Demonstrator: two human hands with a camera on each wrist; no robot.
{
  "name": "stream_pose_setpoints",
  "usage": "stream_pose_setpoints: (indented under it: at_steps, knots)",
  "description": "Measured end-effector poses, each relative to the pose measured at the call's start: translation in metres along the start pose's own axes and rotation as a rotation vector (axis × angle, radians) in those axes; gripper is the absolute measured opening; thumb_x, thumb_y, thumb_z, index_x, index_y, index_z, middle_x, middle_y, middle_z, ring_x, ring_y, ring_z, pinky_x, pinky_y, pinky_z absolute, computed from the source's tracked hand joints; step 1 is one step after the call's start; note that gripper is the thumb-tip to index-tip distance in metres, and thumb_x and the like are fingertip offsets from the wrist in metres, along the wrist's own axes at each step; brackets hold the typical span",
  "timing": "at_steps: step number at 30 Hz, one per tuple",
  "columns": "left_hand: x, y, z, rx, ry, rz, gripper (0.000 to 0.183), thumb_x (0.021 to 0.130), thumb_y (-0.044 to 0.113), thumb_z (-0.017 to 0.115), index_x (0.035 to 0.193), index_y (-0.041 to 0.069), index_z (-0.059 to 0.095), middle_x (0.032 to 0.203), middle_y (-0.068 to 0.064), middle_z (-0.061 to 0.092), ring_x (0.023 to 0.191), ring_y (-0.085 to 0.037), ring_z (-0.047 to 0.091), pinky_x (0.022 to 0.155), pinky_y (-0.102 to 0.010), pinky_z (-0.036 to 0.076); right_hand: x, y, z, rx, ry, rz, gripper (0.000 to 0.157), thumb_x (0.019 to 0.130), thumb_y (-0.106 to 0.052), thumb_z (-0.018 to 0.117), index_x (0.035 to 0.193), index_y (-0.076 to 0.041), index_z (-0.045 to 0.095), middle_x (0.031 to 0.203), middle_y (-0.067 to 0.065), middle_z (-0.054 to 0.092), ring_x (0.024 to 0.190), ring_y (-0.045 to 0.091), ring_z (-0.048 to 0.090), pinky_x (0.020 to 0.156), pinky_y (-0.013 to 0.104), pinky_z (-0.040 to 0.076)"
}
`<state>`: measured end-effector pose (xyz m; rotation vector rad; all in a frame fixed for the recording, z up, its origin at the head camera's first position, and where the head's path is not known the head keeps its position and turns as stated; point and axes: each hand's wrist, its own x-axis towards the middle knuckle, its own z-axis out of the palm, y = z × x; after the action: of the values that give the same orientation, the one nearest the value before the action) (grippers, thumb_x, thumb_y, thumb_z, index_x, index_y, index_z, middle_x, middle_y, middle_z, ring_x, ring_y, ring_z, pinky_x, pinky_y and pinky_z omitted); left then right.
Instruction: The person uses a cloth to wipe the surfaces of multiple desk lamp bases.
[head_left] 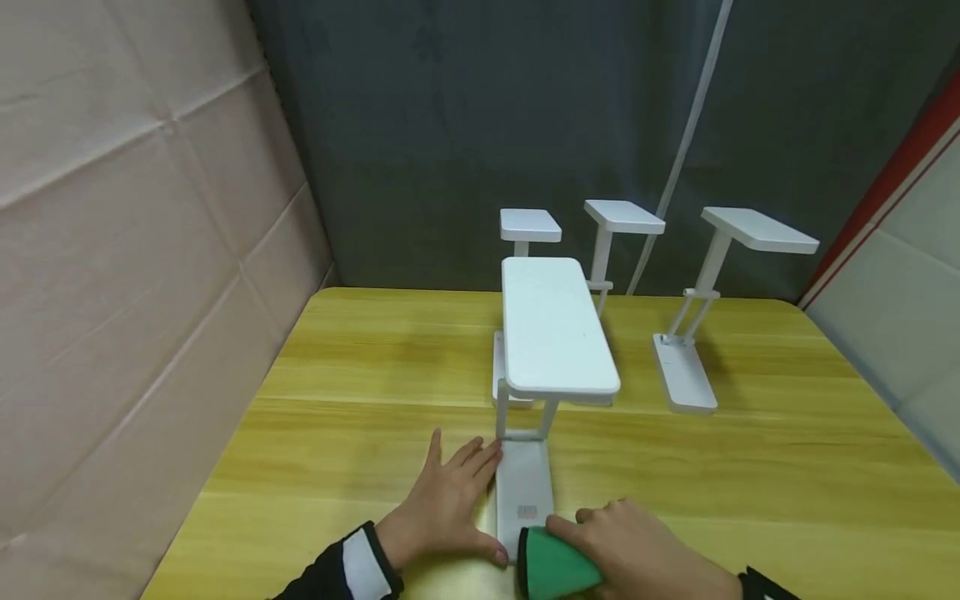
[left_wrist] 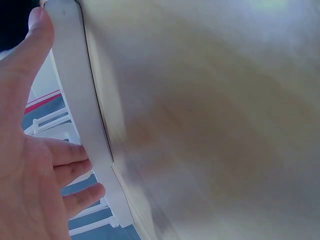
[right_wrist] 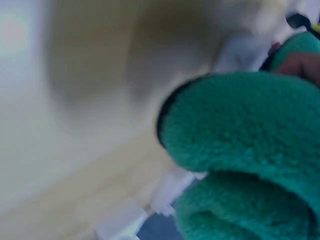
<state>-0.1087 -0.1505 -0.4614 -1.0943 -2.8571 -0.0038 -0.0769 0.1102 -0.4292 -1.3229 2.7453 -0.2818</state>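
A white desk lamp [head_left: 558,325] stands upright near the front of the table, its flat head raised on two arms above a long base [head_left: 523,479]. My left hand [head_left: 447,504] rests along the base's left side, fingers spread and thumb at the near corner. In the left wrist view, the thumb and fingers of that hand [left_wrist: 25,150] touch the base's edge [left_wrist: 75,65]. A fluffy green cloth [right_wrist: 240,120] with a black border is bunched in my right hand [head_left: 637,546]. It touches the near end of the base in the head view, partly hiding it.
Behind stand three more white desk lamps, at the back middle [head_left: 528,223], right of that [head_left: 624,217] and farther right [head_left: 761,229]. The wood-grain table [head_left: 360,392] ends at a dark curtain [head_left: 450,142]. A pale draped sheet [head_left: 150,275] borders the left.
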Motion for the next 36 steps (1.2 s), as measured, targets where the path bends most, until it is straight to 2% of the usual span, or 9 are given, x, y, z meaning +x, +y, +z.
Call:
stream_pose_setpoints:
  at_steps: [4,8,12,16,20,25,29,33,36]
  knots:
    - [-0.001,0.000,0.003,-0.038,-0.008,-0.022,0.120,0.062,0.090,0.050,0.148,0.008,0.035,0.152,-0.003,0.033,0.138,-0.027,0.030,0.099,-0.074,0.015,0.027,0.004,-0.011,-0.106,0.169,0.072,0.059,0.059,-0.014,0.078,0.115,-0.017,0.058,0.076,-0.002,0.059,0.051,0.006,0.047,0.043,0.023,0.038]
    - [-0.002,0.002,0.007,-0.071,-0.039,-0.043,0.118,0.062,0.089,0.050,0.148,0.009,0.036,0.151,-0.007,0.035,0.140,-0.027,0.025,0.098,-0.075,0.015,0.054,0.006,-0.002,-0.366,0.320,0.166,0.059,0.060,-0.014,0.078,0.113,-0.019,0.054,0.074,0.006,0.060,0.045,0.015,0.048,0.040,0.028,0.039]
    - [-0.001,0.004,0.008,-0.106,-0.066,-0.053,0.115,0.064,0.089,0.049,0.145,0.008,0.041,0.150,-0.010,0.036,0.141,-0.027,0.024,0.099,-0.075,0.013,0.066,0.001,0.009,-0.542,0.224,0.261,0.047,0.071,-0.017,0.073,0.112,-0.020,0.051,0.065,0.007,0.055,0.042,0.015,0.044,0.036,0.027,0.035]
    - [0.001,0.004,0.007,-0.134,-0.079,-0.068,0.115,0.064,0.089,0.049,0.146,0.009,0.040,0.153,-0.004,0.031,0.141,-0.026,0.024,0.099,-0.075,0.012,0.064,-0.009,0.010,-0.617,0.080,0.242,0.050,0.072,-0.033,0.076,0.117,-0.026,0.055,0.058,0.002,0.048,0.042,0.009,0.037,0.035,0.024,0.030]
    - [0.001,0.003,0.004,-0.080,-0.067,-0.059,0.119,0.061,0.089,0.052,0.148,0.009,0.036,0.154,-0.002,0.030,0.140,-0.026,0.027,0.099,-0.075,0.015,0.048,-0.024,0.005,-0.477,-0.016,0.149,0.059,0.066,-0.042,0.078,0.120,-0.030,0.057,0.060,-0.002,0.049,0.044,0.007,0.036,0.037,0.023,0.029]
    - [0.000,0.001,0.002,0.018,-0.072,-0.062,0.115,0.065,0.085,0.055,0.148,0.009,0.035,0.153,-0.002,0.032,0.139,-0.025,0.029,0.100,-0.073,0.016,0.031,-0.027,0.000,-0.130,-0.070,0.056,0.052,0.064,-0.027,0.079,0.113,-0.027,0.060,0.063,-0.008,0.051,0.050,0.003,0.041,0.045,0.020,0.036]
    - [-0.001,0.000,0.001,-0.029,-0.093,-0.070,0.115,0.065,0.086,0.053,0.149,0.009,0.032,0.154,-0.002,0.029,0.140,-0.025,0.026,0.100,-0.074,0.013,0.031,-0.013,-0.013,0.024,-0.073,-0.024,0.054,0.060,-0.020,0.080,0.111,-0.023,0.062,0.068,-0.013,0.054,0.056,-0.001,0.045,0.050,0.018,0.039]
    - [-0.001,-0.002,0.000,-0.106,-0.077,-0.067,0.119,0.062,0.086,0.055,0.150,0.010,0.031,0.154,-0.003,0.028,0.140,-0.028,0.026,0.099,-0.075,0.010,0.045,0.003,-0.025,-0.070,0.156,0.014,0.058,0.056,-0.011,0.079,0.111,-0.017,0.061,0.072,-0.005,0.060,0.054,0.005,0.051,0.046,0.022,0.042]
    - [-0.002,-0.002,-0.002,-0.123,-0.074,-0.073,0.118,0.061,0.086,0.056,0.149,0.010,0.033,0.153,-0.003,0.031,0.138,-0.028,0.029,0.098,-0.076,0.012,0.060,0.008,-0.023,-0.306,0.298,0.143,0.059,0.062,-0.012,0.079,0.117,-0.017,0.058,0.077,0.008,0.064,0.050,0.013,0.054,0.040,0.026,0.041]
